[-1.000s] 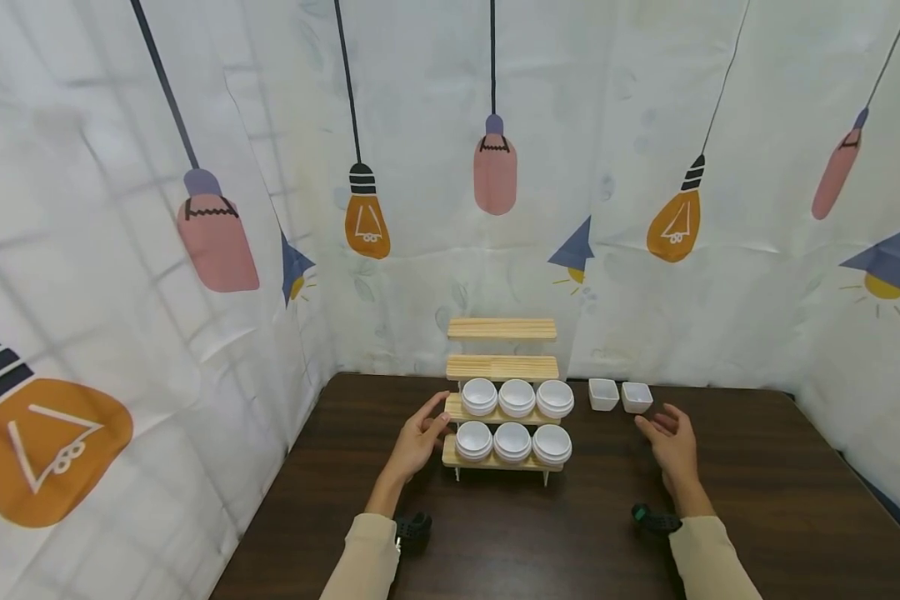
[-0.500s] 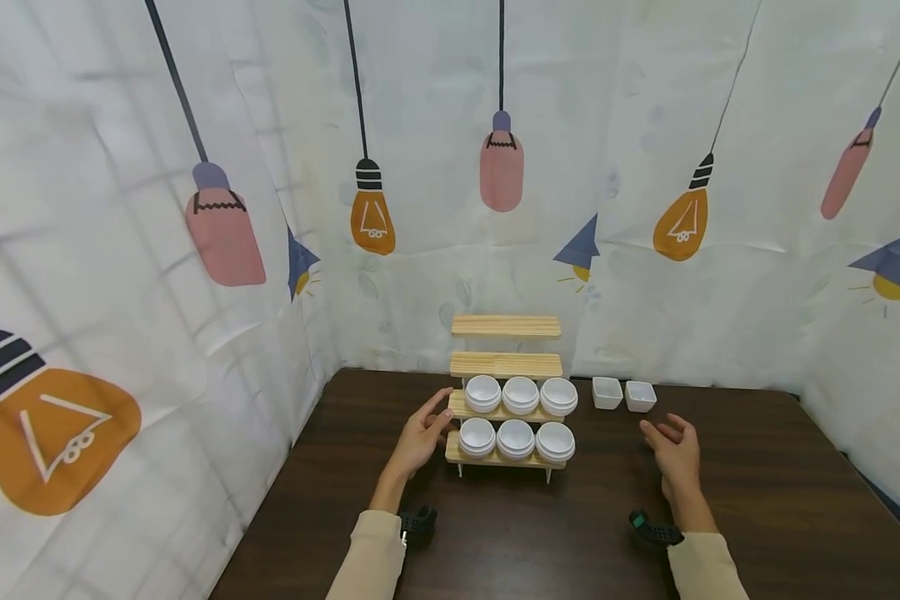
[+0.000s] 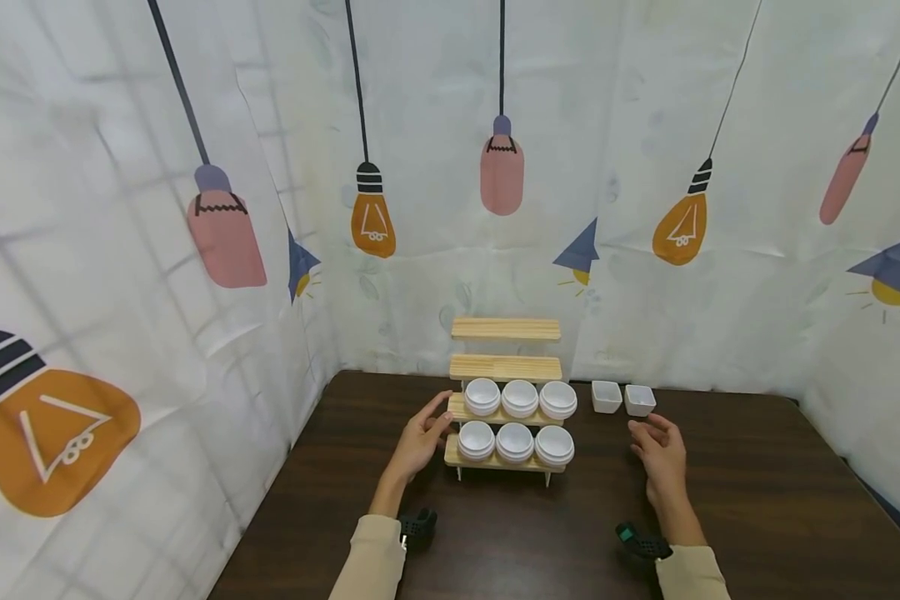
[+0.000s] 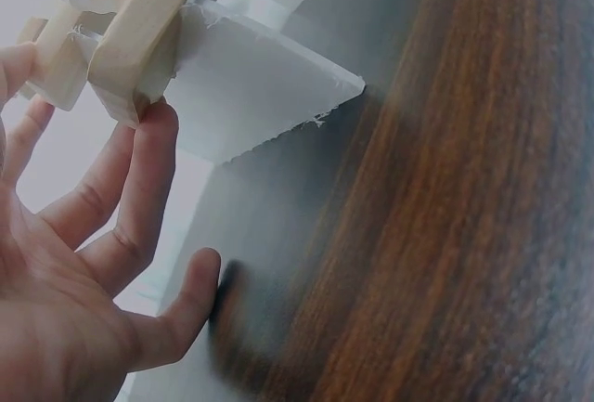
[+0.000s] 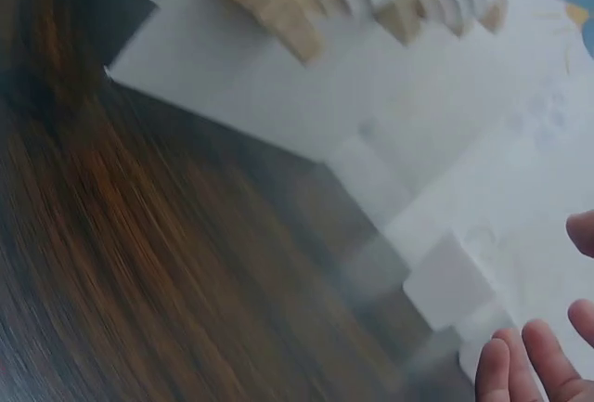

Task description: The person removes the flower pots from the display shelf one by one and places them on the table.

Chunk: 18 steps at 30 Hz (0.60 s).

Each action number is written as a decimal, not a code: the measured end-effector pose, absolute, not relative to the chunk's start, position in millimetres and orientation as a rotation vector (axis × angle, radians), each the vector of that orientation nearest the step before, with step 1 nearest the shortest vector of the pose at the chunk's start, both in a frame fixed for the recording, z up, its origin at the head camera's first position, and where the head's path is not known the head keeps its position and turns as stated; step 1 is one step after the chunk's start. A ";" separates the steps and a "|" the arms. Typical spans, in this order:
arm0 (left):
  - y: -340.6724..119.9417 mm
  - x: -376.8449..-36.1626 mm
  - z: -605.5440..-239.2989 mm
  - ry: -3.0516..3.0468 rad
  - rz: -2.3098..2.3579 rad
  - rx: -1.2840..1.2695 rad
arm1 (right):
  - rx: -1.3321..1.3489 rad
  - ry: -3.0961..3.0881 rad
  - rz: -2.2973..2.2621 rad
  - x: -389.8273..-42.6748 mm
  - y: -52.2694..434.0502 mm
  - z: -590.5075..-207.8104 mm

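A tiered rack [image 3: 504,367] with pale wooden shelves stands on the dark table. Round white bowls [image 3: 513,442] line its two lowest shelves, in rows of three. My left hand [image 3: 417,446] holds the rack at its left side, thumb and finger at the second shelf's end. In the left wrist view, one fingertip of my left hand [image 4: 102,263] touches the end of a wooden shelf [image 4: 139,58]. Two square white bowls [image 3: 607,397] stand right of the rack. My right hand [image 3: 660,454] hovers just in front of the right one, fingers loosely bent, holding nothing.
Behind the table hangs a pale curtain [image 3: 420,308] printed with lamps and bulbs. The dark wooden table [image 3: 525,542] extends on both sides of the rack. A black wrist strap [image 3: 641,542] sits by my right wrist.
My right hand has shifted slightly left, staying in front of the square bowls. The left hand keeps its place at the rack, and the bowls have not moved.
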State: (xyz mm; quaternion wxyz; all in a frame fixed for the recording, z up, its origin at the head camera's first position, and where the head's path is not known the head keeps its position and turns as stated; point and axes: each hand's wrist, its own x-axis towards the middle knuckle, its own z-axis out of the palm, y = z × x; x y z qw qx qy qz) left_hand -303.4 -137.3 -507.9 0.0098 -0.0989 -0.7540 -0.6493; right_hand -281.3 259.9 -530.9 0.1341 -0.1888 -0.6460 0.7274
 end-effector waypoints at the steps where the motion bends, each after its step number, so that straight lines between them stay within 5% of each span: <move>1: -136.7 -301.2 -504.6 -2.353 -2.030 -0.306 | -0.522 -1.880 2.105 -281.3 256.5 -529.3; 18: -136.0 -298.5 -500.8 -2.366 -2.029 -0.271 | -0.149 -2.016 1.997 -284.1 207.8 -497.6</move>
